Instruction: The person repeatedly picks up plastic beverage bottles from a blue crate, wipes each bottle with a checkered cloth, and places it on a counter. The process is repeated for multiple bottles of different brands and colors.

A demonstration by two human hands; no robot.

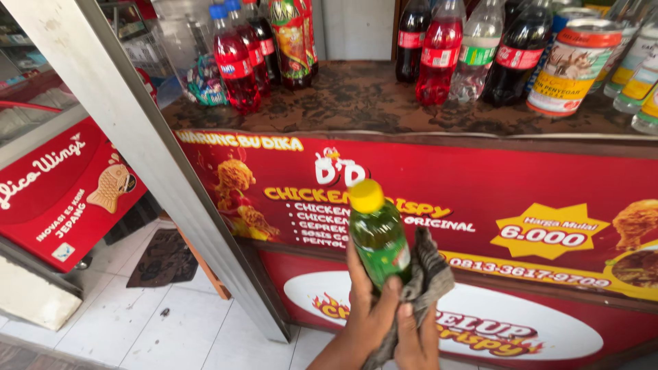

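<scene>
Below counter [384,122], in front of red banner [521,205]: left hand [370,308] wrapped around lower part of green bottle [379,240], fingers curled closed on it, thumb across front. Bottle upright, slightly tilted, yellow cap [366,196] on top. Right hand [417,336] closed on grey cloth [428,281], pressing cloth against bottle's right side. Hands touching each other. On counter above: row of red, dark and clear soda bottles [439,55], large tin can [574,65] toward right end.
</scene>
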